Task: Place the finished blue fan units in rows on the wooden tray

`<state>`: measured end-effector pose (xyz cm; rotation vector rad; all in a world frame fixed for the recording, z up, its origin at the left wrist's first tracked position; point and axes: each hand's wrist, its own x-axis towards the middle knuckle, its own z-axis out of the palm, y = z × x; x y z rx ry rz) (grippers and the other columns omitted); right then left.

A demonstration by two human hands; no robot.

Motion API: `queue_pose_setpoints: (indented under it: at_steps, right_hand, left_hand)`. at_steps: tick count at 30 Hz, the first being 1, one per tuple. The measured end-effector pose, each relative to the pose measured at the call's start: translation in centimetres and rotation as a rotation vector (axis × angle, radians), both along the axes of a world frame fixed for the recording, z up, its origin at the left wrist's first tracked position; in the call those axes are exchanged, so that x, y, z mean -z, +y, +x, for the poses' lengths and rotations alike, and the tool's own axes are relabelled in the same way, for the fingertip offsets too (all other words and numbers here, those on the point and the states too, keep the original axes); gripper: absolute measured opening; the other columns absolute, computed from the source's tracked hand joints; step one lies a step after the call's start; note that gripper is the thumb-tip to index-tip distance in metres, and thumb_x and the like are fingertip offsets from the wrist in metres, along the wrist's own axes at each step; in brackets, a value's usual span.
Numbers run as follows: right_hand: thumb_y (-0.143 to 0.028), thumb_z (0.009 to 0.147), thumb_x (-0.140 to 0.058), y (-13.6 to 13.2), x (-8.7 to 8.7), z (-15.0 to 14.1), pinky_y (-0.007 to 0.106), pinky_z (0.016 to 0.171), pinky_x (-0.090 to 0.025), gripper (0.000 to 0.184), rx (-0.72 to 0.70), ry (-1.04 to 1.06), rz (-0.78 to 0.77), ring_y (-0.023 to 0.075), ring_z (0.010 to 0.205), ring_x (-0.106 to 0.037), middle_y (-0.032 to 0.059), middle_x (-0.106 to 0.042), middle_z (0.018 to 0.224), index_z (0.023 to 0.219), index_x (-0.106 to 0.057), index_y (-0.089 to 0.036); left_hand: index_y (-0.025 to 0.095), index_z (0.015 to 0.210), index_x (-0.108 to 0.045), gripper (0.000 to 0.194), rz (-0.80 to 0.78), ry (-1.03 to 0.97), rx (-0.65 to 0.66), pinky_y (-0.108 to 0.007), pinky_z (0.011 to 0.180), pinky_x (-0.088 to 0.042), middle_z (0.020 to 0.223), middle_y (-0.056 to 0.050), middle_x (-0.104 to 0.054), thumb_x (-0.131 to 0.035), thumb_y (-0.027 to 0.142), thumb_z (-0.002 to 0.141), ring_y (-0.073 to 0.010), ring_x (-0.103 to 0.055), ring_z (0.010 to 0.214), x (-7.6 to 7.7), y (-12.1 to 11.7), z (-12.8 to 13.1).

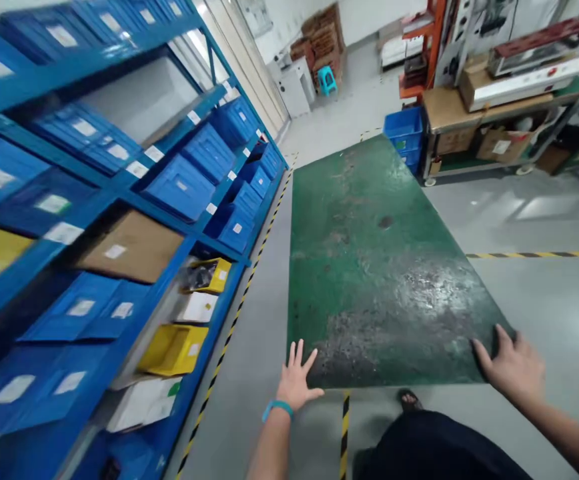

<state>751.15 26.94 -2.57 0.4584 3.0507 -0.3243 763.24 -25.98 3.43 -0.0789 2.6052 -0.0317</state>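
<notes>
Scuffed green top (364, 267) looks stiff, probably heavy, best held by its corners; my left hand (294, 385) splays its fingers; whether my right hand (517, 368) clamps, I can't tell.

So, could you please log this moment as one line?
left hand: near-left corner of green top | right hand: near-right corner | surface: worn | leftward: blue shelving

Bright, cool indoor light. White glare on green surface (374, 260), pale reflections on floor (519, 300). Shelf labels (63, 233) blurred, edges stretched wide-angle; whole frame soft.
</notes>
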Motion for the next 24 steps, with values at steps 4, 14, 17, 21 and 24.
queue_pose_setpoints:
  at_steps: [4, 14, 17, 21, 24]
  right_hand:
    - [-0.065, 0.098, -0.03, -3.2, 0.3, -4.2, 0.05, 0.108, -0.037, 0.078, -0.012, 0.01, 0.01, 0.0388, 0.134, -0.044, 0.0249, -0.041, 0.15, 0.15, -0.045, -0.01]
    - [-0.068, 0.098, -0.022, -9.3, 2.5, 3.6, 0.045, 0.105, -0.038, 0.08, 0.02, -0.001, 0.091, 0.0365, 0.128, -0.049, 0.0223, -0.046, 0.145, 0.149, -0.047, -0.011]
    - [-0.068, 0.096, -0.026, -9.8, 3.3, 5.0, 0.048, 0.106, -0.038, 0.079, 0.002, 0.015, 0.075, 0.0376, 0.129, -0.047, 0.0226, -0.045, 0.145, 0.149, -0.047, -0.012]
    - [-0.067, 0.095, -0.031, -6.3, 5.4, 4.6, 0.05, 0.106, -0.039, 0.078, 0.015, 0.061, 0.016, 0.038, 0.129, -0.047, 0.0208, -0.046, 0.145, 0.15, -0.046, -0.014]
    - [-0.065, 0.095, -0.031, -3.5, 7.1, 5.4, 0.049, 0.107, -0.039, 0.077, 0.028, 0.079, -0.021, 0.0365, 0.13, -0.047, 0.0204, -0.047, 0.146, 0.149, -0.045, -0.012]
  left_hand:
    - [0.036, 0.162, -0.022, 0.104, 0.015, 0.034, 0.025, -0.076, 0.104, -0.039, 0.172, -0.016, 0.004, -0.074, 0.062, 0.076, -0.0507, 0.001, 0.156, 0.3, -3.6, -4.1]
    - [0.034, 0.161, -0.022, 0.107, 0.001, 0.018, 0.078, -0.071, 0.111, -0.034, 0.172, -0.017, -0.001, -0.075, 0.066, 0.074, -0.0503, -0.001, 0.156, 1.6, -9.8, 2.8]
    - [0.032, 0.162, -0.023, 0.104, -0.015, 0.076, 0.079, -0.069, 0.111, -0.036, 0.172, -0.016, -0.001, -0.074, 0.062, 0.076, -0.0492, -0.003, 0.157, 3.1, -10.2, 4.6]
    - [0.034, 0.162, -0.023, 0.101, -0.04, 0.133, 0.09, -0.067, 0.11, -0.038, 0.173, -0.013, -0.003, -0.073, 0.057, 0.077, -0.0465, -0.005, 0.158, 4.9, -7.0, 5.1]
    - [0.032, 0.161, -0.025, 0.101, -0.054, 0.14, 0.095, -0.067, 0.109, -0.039, 0.173, -0.014, -0.006, -0.074, 0.056, 0.076, -0.0468, -0.006, 0.158, 5.8, -4.5, 6.0]
